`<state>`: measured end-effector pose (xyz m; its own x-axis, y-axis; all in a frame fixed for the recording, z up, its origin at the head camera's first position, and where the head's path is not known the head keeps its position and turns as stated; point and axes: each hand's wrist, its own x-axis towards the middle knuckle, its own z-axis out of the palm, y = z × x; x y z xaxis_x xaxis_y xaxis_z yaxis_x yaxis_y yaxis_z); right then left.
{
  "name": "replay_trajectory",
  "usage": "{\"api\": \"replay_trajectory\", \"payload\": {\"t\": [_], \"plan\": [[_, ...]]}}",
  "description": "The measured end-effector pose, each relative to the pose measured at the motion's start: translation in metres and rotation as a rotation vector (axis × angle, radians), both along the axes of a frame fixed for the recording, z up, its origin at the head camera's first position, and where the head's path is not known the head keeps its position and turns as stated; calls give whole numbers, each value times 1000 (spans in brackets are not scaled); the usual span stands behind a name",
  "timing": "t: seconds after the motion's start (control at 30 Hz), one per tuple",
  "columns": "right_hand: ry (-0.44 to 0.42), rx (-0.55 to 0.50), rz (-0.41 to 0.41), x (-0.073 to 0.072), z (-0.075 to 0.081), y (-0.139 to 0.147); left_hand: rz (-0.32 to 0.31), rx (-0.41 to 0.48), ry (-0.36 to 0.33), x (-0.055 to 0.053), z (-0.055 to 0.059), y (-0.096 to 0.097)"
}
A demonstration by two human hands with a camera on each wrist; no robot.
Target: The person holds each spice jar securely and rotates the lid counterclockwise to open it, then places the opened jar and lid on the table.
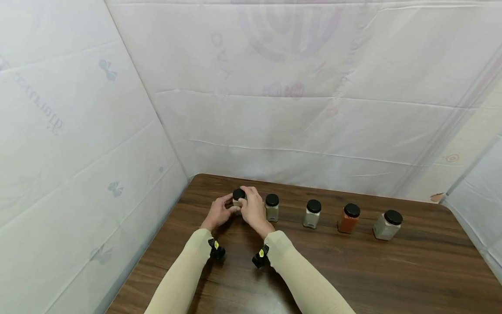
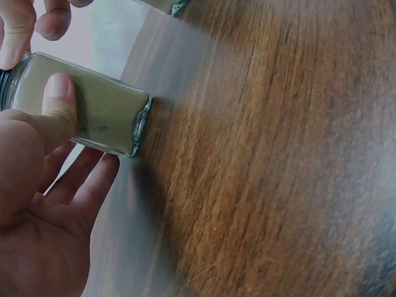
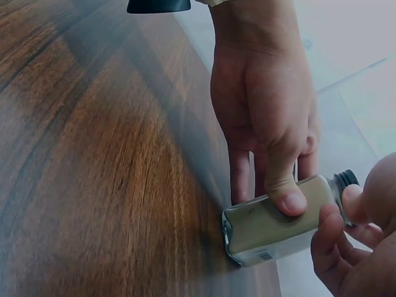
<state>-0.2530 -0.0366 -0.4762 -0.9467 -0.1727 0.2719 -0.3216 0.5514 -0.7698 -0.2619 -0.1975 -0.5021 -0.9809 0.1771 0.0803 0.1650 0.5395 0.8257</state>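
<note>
Holding jar [image 3: 257, 226] by glass body with left hand [image 1: 218, 213], pinching black lid [image 3: 348, 178] with right hand [image 1: 253, 210]. Cannot read jar's small label [image 3: 265, 255] or faded lettering [image 1: 43, 107] on wall sheeting [image 1: 251, 126].

I can read no whole word. Taking the head view as a clock face, blurred backward script [image 1: 39, 104] stands on the left wall sheet [image 1: 70, 152] between nine and ten; on the back wall sheet [image 1: 243, 122], pale capitals [image 1: 222, 56], seemingly with an A, near half past eleven, a large round purple emblem [image 1: 290, 30] past twelve, and a small orange ringed sign [image 1: 452, 158] at three. The printing [image 3: 265, 255] on the jar [image 3: 253, 223] I grip is too small to read.
</note>
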Motion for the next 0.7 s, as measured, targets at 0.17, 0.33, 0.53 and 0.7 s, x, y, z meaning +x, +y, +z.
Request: {"api": "replay_trajectory", "payload": {"t": [0.17, 0.33, 0.53, 0.7], "plan": [[-5, -11, 25, 1, -2, 2, 23, -8, 2, 0, -1, 0], [25, -56, -22, 3, -5, -1, 35, -15, 10, -1, -3, 0], [77, -128, -89, 2, -10, -3, 25, -6, 7, -1, -3, 1], [89, -163, -87, 1, -11, -4, 28, -6, 20, 0, -2, 1]]}}
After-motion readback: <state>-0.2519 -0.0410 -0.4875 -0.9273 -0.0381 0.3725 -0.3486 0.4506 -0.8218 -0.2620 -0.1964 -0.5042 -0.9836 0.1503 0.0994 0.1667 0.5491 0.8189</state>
